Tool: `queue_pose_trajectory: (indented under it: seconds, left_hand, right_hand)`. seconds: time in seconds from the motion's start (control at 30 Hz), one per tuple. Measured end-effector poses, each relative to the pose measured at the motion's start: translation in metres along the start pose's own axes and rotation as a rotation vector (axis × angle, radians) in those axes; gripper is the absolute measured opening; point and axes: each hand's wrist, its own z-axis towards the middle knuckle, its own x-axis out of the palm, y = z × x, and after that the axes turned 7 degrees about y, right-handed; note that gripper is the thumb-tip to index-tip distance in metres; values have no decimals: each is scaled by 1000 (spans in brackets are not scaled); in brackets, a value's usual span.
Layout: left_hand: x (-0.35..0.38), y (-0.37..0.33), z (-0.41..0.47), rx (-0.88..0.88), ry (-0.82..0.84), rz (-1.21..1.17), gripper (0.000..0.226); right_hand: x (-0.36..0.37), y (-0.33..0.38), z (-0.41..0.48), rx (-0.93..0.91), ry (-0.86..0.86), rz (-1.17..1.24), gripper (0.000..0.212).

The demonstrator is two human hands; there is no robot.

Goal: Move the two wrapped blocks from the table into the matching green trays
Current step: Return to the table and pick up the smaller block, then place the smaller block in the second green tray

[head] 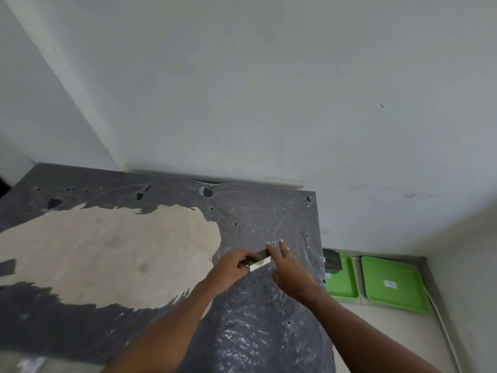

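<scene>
One dark wrapped block (256, 258) lies near the worktop's right edge; the other block (332, 261) sits in the left green tray (345, 285); the right green tray (392, 285) lies on the floor

Table (113, 254): top covered in dark grey plastic film, torn away over a wide central patch to bare beige board. Film wrinkled, glossy at near right, with small holes along the far edge and right side. Far edge meets the white wall. One dark wrapped block (257, 258) lies on the film near the right edge.

Floor (382, 335): pale tile, right of the table. Two green trays on it, side by side against the wall. Left tray (345, 284) holds a dark wrapped block (332, 261) at its far end. Right tray (392, 285) carries a small white label.
</scene>
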Motion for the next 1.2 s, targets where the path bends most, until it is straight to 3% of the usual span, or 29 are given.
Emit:
queue_pose_trajectory:
  seconds: [0.1,0.23,0.37,0.5,0.67,0.77,0.87,0.97,1.07,1.2]
  left_hand:
    - [-11,-26,-5,-14,121,-134,48]
    - [-22,-48,-9,-19,187,-209,40]
    - [-19,-59,-14,20,56,-277,19]
    - [-12,-75,-11,25,-141,-342,36]
    - [-2,-85,-8,40,-247,-394,25]
    - [-2,-90,-8,67,-285,-485,48]
    - [4,-96,-5,35,-269,-803,74]
    - [15,-104,2,39,-205,-893,59]
    - [13,-115,8,65,-267,-926,45]
    - [-5,-121,13,52,-295,-719,34]
  right_hand:
    - [-14,-5,-11,-57,-55,-54,66]
    - [-35,-13,-27,-126,-84,71,49]
    - [-57,-21,-38,-157,-112,142,50]
    - [-73,-21,-41,-172,-159,175,49]
    - [-80,-23,-44,-158,-189,196,49]
    - [-83,-24,-44,-141,-205,216,49]
    - [-86,-20,-40,-78,-274,297,45]
    - [-84,-10,-34,-48,-297,377,43]
    - [-84,-6,-30,-55,-278,401,45]
    - [-95,-12,-35,-71,-200,308,69]
